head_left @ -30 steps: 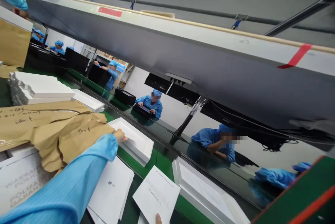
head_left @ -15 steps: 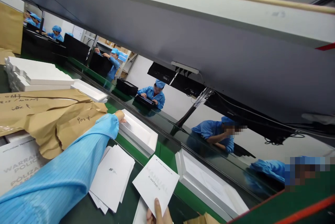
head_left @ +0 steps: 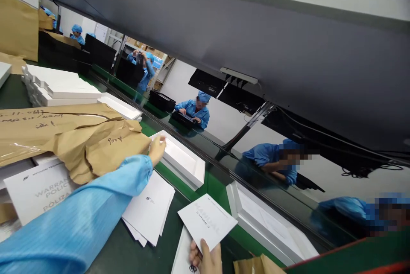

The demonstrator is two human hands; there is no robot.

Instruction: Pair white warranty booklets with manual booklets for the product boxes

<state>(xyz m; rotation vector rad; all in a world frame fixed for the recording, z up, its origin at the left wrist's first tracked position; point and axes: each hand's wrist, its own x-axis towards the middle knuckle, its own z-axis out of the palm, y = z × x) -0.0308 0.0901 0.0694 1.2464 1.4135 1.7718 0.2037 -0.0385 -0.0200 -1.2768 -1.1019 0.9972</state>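
My left hand, in a blue sleeve, is at the near left end of an open white box on the green belt. Its fingers are bent over the rim and look closed on it, partly hidden from view. My right hand pinches a white manual by its lower edge, thumb on top, cover facing up. Beneath that hand lies another white booklet. Between my arms is a fanned stack of white booklets with a small black logo.
A second open white box sits on the belt at right. Torn brown paper and warranty booklets lie at left, before stacked white boxes. Co-workers in blue sit beyond the belt. A grey panel hangs overhead.
The view has shifted, so most things appear farther right. More of my left hand shows at the box end. My right hand still holds the manual.
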